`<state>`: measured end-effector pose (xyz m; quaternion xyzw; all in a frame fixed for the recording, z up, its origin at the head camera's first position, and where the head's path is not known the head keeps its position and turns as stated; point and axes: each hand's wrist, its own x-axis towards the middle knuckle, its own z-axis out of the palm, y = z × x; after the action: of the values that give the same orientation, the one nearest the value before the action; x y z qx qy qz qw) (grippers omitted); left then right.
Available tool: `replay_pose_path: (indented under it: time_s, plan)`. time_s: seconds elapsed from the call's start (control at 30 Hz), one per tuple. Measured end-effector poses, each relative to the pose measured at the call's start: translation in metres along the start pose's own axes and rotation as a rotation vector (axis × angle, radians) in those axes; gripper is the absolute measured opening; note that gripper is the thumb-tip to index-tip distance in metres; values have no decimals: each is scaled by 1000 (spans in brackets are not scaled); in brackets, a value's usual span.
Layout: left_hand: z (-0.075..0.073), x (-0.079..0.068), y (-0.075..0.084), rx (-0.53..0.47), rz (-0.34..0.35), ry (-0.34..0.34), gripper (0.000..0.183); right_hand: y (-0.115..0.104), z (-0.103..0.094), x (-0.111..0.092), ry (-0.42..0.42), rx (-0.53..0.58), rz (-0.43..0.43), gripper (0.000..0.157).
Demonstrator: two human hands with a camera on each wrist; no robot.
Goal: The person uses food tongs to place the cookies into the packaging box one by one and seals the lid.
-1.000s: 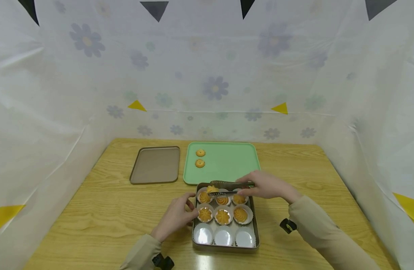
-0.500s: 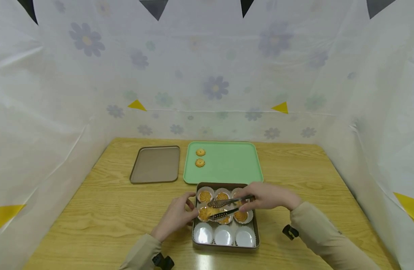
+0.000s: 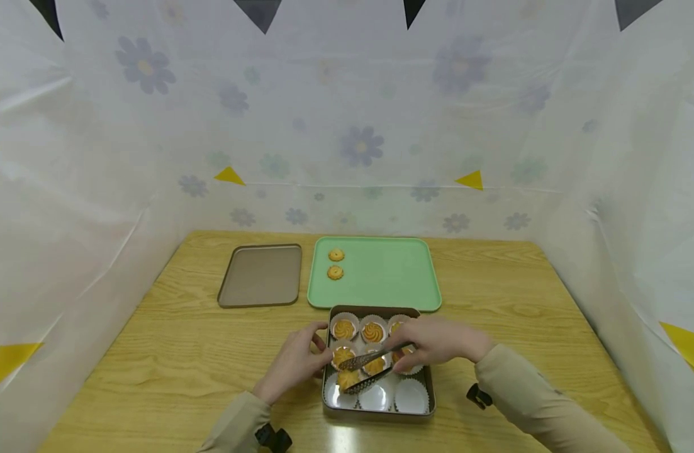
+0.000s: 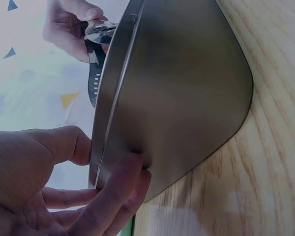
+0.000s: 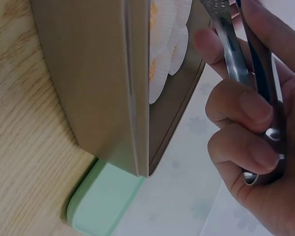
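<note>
In the head view a deep, dark metal baking tin (image 3: 379,415) holds rows of white paper cups. The cups of the back and middle rows contain piped golden cookies (image 3: 372,331). My right hand (image 3: 437,343) grips metal tongs (image 5: 233,54), whose perforated tips hold a star-shaped cookie (image 3: 347,380) over the front-left paper cup (image 3: 336,400). The front-middle and front-right paper cups (image 3: 411,396) have nothing in them. At the tin's left wall, my left hand (image 3: 298,362) holds the rim, with fingers (image 4: 123,189) against the outer side.
Behind the tin lies a green tray (image 3: 392,270) with two round cookies (image 3: 336,263) at its left. A flat brown tray (image 3: 260,277) lies left of it. The wooden table (image 3: 182,352) is enclosed by white flowered sheeting (image 3: 313,94).
My right hand has brought the tongs and cookie toward me, from the back-left cup past the middle row to the front-left cup. My left hand stays at the tin's wall.
</note>
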<state>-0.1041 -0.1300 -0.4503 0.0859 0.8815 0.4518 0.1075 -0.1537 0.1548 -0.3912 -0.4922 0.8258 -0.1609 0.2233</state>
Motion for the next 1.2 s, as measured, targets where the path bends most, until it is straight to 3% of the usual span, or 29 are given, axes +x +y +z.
replay_pose_path:
  time_s: [0.83, 1.2]
  plan:
    - [-1, 1, -1, 2, 21, -9, 60, -15, 3, 13, -1, -160, 55, 36]
    - [-1, 1, -1, 34, 34, 5, 59, -16, 6, 18, 10, -213, 11, 30]
